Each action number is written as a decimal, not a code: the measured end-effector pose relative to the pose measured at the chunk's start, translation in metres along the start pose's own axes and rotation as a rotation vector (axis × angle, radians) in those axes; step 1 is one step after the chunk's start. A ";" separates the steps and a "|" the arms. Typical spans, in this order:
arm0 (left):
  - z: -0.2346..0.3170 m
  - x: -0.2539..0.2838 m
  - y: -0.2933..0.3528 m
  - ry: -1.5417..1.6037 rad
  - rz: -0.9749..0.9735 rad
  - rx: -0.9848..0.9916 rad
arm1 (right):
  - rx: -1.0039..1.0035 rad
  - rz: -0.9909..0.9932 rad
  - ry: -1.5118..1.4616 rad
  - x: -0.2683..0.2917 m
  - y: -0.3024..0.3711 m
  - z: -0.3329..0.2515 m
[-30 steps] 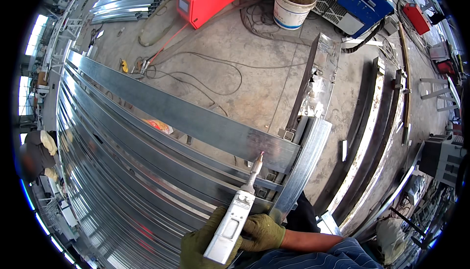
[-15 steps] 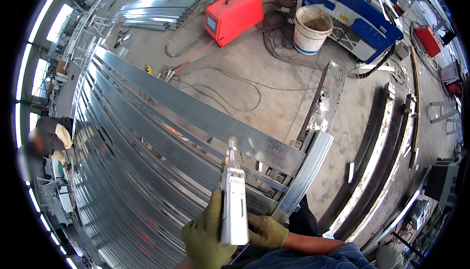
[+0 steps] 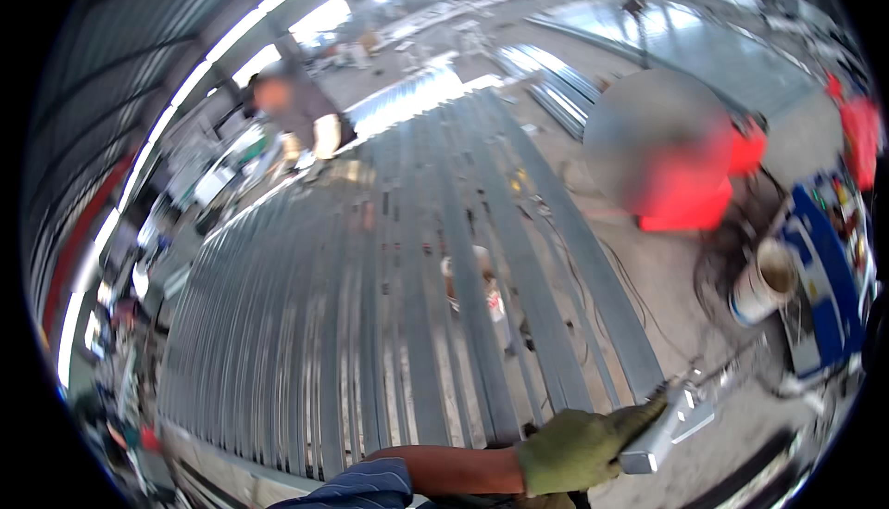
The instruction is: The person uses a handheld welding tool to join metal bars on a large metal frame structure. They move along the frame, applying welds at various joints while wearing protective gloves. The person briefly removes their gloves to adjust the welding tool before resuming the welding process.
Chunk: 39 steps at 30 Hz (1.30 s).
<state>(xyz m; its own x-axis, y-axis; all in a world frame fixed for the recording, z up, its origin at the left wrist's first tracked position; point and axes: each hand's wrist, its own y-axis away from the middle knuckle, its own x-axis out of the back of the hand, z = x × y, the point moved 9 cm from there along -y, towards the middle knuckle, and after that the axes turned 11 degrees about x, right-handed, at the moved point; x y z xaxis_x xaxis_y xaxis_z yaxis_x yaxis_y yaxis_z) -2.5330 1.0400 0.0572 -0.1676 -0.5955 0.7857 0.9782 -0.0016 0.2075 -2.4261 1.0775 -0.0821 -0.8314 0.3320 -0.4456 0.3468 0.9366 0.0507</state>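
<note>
We've got the light grey hand tool [image 3: 669,427] sitting just off the right end of the stack of galvanised steel channels [image 3: 407,324]; one green-gloved hand [image 3: 579,449] is wrapped tight round its body, though we can't tell which hand it is, and no other hand of ours shows; looks rigid, fairly light and probably slick plastic, so we'd grip mid-body like that; the channels look stiff and sharp-edged; white bucket [image 3: 764,279] sits further right, a person [image 3: 301,115] at the far end.
</note>
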 end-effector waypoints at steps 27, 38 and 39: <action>-0.198 -0.262 0.225 0.429 1.096 1.263 | 0.155 0.217 -0.348 0.288 0.081 -0.164; -0.147 -0.224 0.205 -0.011 1.389 1.494 | 0.000 0.354 -0.741 0.433 0.227 -0.136; -0.141 -0.219 0.200 -0.063 1.387 1.494 | -0.004 0.392 -0.710 0.441 0.238 -0.133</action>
<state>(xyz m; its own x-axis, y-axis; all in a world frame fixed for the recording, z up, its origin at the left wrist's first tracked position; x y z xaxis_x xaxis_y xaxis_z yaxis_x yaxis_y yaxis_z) -2.2836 1.0565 -0.1556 0.4143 0.4071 0.8140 -0.4095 0.8821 -0.2328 -2.7683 1.4624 -0.1477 -0.1755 0.4868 -0.8557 0.5529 0.7679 0.3235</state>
